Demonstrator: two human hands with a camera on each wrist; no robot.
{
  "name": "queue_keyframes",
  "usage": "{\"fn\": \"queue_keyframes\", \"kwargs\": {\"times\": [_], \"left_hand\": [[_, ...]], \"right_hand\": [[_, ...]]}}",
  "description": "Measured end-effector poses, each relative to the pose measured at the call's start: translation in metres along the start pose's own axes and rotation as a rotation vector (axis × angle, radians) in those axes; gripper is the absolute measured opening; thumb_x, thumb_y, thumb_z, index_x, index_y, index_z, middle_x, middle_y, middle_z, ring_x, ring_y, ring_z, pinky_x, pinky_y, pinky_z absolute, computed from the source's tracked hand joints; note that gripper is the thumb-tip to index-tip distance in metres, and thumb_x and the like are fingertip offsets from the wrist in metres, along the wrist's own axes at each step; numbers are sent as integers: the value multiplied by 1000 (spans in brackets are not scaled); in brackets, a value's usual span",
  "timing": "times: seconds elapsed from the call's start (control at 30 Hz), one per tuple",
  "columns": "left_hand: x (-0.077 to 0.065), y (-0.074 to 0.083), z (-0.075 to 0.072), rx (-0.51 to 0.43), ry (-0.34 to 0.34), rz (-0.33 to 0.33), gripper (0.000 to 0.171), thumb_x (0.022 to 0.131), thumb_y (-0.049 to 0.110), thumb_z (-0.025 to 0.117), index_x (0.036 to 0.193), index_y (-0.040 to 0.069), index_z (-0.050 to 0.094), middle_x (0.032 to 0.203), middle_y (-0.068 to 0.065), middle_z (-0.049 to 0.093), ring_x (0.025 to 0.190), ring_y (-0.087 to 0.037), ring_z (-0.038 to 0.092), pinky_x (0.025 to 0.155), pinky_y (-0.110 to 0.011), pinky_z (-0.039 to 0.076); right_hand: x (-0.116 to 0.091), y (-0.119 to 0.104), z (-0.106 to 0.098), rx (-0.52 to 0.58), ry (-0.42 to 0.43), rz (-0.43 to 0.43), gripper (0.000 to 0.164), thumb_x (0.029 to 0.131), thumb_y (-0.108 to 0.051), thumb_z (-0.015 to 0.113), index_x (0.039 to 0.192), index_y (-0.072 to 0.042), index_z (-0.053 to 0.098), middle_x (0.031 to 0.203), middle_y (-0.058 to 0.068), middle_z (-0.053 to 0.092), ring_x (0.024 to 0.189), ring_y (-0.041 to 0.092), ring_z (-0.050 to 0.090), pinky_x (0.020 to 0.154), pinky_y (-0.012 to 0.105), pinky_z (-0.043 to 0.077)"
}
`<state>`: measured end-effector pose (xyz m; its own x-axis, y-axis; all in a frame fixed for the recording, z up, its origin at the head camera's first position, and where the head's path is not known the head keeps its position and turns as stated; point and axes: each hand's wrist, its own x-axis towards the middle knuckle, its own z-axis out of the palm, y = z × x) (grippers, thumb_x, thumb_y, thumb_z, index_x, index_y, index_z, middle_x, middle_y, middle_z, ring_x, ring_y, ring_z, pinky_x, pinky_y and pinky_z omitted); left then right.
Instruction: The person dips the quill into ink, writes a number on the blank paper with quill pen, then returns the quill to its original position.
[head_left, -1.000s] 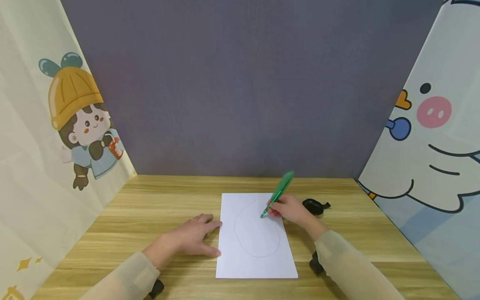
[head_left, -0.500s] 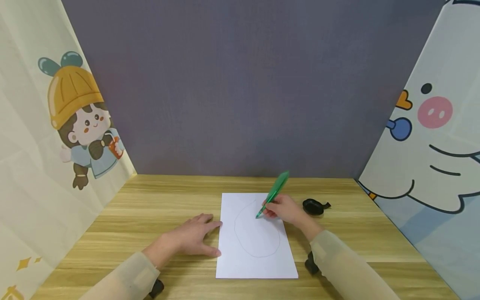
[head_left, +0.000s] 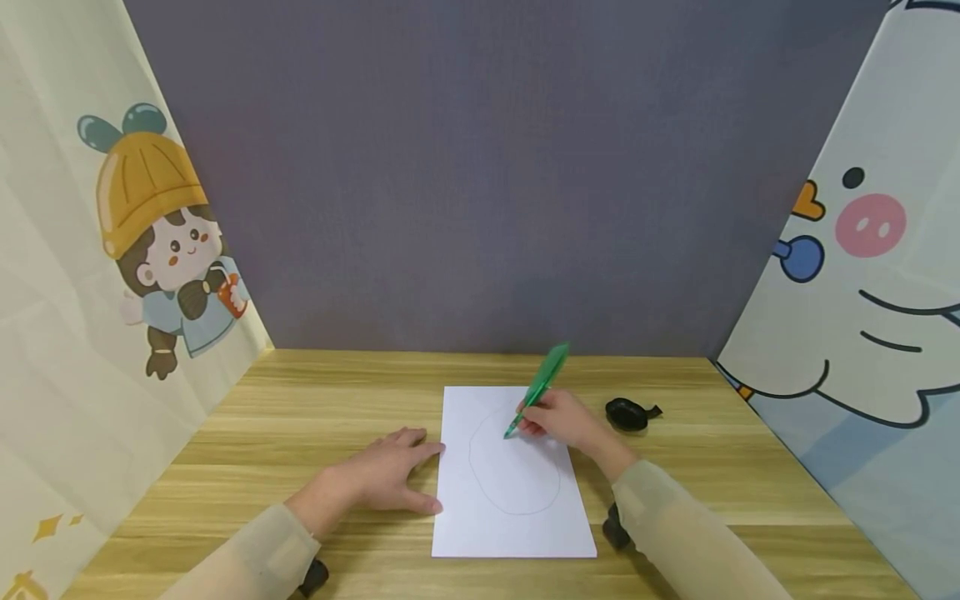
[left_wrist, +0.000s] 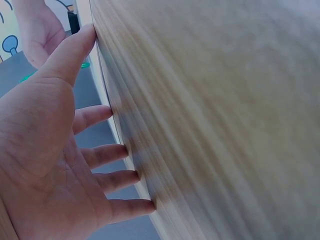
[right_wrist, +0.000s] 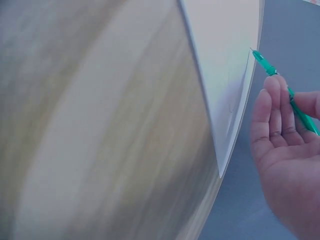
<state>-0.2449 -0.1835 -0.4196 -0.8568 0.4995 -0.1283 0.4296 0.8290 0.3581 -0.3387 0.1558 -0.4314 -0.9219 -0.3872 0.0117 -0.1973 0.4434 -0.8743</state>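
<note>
Head | right hand point(head_left: 561, 418) + green pen point(head_left: 546, 377): shifted left over paper point(head_left: 514, 477)

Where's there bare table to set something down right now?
Bare table lies left of the paper, between the left hand and gray panel; another patch spreads right of the black object and right sleeve. It's crowded at the paper's far right, where the right hand grips the green pen.
</note>
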Motion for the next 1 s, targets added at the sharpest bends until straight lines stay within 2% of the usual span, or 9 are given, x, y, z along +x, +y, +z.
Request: {"fn": "queue_keyframes", "kwargs": {"times": [0.67,1.0], "left_hand": [[0,0,0,-1,-8,-11,96,89,65,84,166,17,50,175,-25,37,163,-52,32,130,-73,30],[0,0,0,-6,-13,-13,95,90,64,84,166,18,50,174,-25,37,163,-53,32,130,-74,30]], "right_hand": [[7,-6,14,13,-14,-28,22,109,-10,61,114,6,77,95,11,81,85,16,75,79,32,66],[7,-12,19,14,-39,-34,22,109,-9,60,112,6,77,94,12,81,85,17,75,79,34,66]]}}
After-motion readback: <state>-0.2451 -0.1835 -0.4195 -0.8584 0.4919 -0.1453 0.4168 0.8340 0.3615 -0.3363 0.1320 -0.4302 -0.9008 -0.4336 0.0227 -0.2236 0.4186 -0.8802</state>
